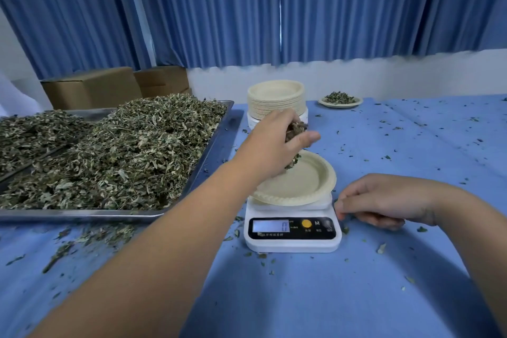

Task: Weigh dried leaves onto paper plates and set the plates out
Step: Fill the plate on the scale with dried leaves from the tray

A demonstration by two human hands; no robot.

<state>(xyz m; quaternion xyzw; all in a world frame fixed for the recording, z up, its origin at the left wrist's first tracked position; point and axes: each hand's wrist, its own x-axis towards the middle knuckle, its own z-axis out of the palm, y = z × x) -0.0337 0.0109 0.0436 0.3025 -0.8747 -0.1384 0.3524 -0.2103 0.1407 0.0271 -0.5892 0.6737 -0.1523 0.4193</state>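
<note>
I judge the step in hand to be the loading of a fresh plate: the white kitchen scale point(292, 230) stands nearest me on the blue tablecloth point(274, 296), its display point(271, 226) reads zero, and the paper plate point(301, 181) on its platform is bare apart from a few leaves at its far rim. The right hand point(384, 200) rests on the cloth just beside the scale's right edge, fingers loosely curled, fingertips on the cloth, and appears to hold nothing. Above the plate's far side, the left hand point(277, 143) is closed round a clump of dried leaves point(295, 129), some trailing below the fingers toward the plate. The next move, as I assess it, calls for a gradual release over the plate's middle with an eye on the display; a full drop risks overshooting the weight and scattering more fragments onto the cloth, which is already littered. To the left, the steel tray point(82, 215) carries the heap of dried leaves point(123, 151). Beyond the scale is the stack of paper plates point(275, 99), and right of it one filled plate point(340, 99) is set out. Cardboard boxes point(93, 86) and blue curtains point(356, 8) close the far side.
</note>
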